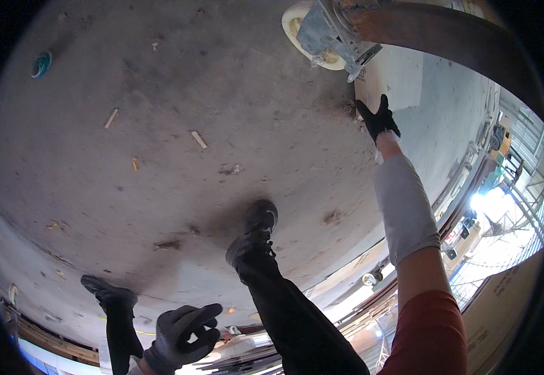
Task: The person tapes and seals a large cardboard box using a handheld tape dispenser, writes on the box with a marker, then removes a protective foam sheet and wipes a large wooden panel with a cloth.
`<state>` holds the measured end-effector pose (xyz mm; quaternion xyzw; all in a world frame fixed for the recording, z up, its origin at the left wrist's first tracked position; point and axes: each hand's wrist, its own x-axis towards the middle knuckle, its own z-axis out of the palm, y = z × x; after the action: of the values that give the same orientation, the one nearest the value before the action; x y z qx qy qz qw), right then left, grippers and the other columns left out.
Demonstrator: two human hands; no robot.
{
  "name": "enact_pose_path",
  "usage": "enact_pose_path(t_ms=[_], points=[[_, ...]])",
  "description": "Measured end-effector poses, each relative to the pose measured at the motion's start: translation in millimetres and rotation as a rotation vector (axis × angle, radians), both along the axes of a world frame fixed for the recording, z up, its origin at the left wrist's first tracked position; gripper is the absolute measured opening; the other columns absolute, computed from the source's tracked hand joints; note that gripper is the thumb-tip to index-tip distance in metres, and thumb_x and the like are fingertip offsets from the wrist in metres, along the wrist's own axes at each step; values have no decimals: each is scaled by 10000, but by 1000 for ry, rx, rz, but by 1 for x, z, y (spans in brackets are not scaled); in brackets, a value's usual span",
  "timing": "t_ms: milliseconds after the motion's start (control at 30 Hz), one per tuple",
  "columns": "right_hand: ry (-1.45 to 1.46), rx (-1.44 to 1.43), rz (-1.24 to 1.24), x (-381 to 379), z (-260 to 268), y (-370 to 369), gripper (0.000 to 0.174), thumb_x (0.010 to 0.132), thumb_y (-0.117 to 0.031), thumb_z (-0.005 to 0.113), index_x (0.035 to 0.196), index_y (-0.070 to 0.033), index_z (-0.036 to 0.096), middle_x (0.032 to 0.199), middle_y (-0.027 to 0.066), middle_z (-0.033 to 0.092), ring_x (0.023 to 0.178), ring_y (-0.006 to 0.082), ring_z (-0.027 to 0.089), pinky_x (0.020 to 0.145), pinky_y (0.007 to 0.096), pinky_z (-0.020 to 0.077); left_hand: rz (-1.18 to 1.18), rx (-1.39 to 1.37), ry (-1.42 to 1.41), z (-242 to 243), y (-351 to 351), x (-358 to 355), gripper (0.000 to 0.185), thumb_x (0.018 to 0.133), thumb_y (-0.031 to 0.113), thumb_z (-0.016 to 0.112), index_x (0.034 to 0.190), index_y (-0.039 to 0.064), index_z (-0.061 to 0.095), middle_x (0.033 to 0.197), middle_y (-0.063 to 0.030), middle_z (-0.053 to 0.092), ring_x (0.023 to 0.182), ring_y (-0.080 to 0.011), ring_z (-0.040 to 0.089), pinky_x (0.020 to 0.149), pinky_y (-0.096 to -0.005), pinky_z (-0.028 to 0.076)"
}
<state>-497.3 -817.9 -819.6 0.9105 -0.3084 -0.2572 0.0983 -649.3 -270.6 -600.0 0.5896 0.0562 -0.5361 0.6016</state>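
My right hand (378, 118), in a black glove, reaches out with thumb and fingers spread. Close to its fingertips is the lower corner of a pale cardboard box (401, 77) on the concrete floor (159, 108); whether they touch, I cannot tell. Lower down, my left hand (183, 335) hangs in a grey glove in front of my legs. Its fingers are half curled, with a gap between them and nothing visible inside. Above the box corner stands a cream caster wheel (293, 28) in a metal bracket (323, 35), under a rusty curved metal beam (440, 30).
Small wood scraps (199, 139) and a teal tape roll (41, 64) lie on the floor. My black shoes (253, 234) are planted apart. Stacked boards (52, 340) sit at lower left. A large printed cardboard box (501, 300) is at lower right, a yellow vehicle (501, 140) farther off.
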Motion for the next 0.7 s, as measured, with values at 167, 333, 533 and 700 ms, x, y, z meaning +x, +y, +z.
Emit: enact_pose_path(t_ms=[167, 333, 533, 700], points=[[232, -125, 127, 6, -18, -61, 742, 891, -504, 562, 1493, -154, 305, 1332, 208, 559, 1216, 338, 564, 1012, 434, 452, 42, -95, -97, -18, -24, 6, 528, 705, 6, 728, 1221, -30, 622, 898, -129, 691, 718, -182, 710, 618, -268, 549], [0, -275, 241, 26, 82, -97, 492, 945, -412, 490, 1358, -146, 487, 1204, 181, 633, 1102, 336, 623, 918, 437, 501, 232, 17, -66, -22, -19, -23, 486, 699, -18, 687, 1184, -33, 645, 867, -120, 689, 697, -185, 705, 615, -261, 534], [-389, -588, 226, 11, 248, -195, 370, 1001, -338, 382, 1244, -132, 571, 1098, 160, 675, 1006, 344, 653, 833, 450, 524, 200, 36, -126, -24, -10, -25, 484, 720, 4, 700, 1198, -34, 629, 885, -141, 679, 702, -204, 700, 597, -275, 539], [-371, -719, 203, -33, 304, -248, 312, 910, -303, 559, 1152, -114, 614, 988, 137, 693, 910, 309, 682, 764, 406, 552, 197, -13, -79, -27, -4, -30, 411, 739, -37, 597, 1148, -64, 629, 1033, -209, 671, 757, -241, 699, 615, -305, 556]])
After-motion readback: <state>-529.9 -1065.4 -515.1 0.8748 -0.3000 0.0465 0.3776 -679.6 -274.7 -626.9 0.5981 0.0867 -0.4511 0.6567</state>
